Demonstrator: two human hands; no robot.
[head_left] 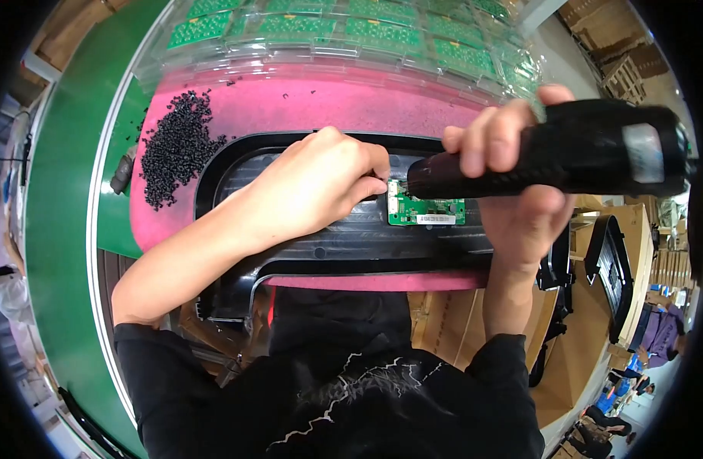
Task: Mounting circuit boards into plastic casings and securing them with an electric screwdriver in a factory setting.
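A black plastic housing (344,243), shaped like a shallow tray, lies in front of me on a pink mat. Inside it sits a green circuit board (403,217) with white connectors and a pale label strip. My right hand (512,164) is wrapped round a black electric screwdriver (596,149), its nose end over the board's upper part; the bit's tip is hidden. My left hand (321,183) reaches across the housing. Its thumb and forefinger pinch together at the board's left edge, and whatever lies between them is too small to make out.
Loose black screws (179,149) are heaped on the pink mat (290,103) at the left. Clear plastic trays of green boards (382,34) are stacked at the back. More black housings (611,268) stand in a cardboard box (588,348) at the right. A green surface (64,229) runs along the left.
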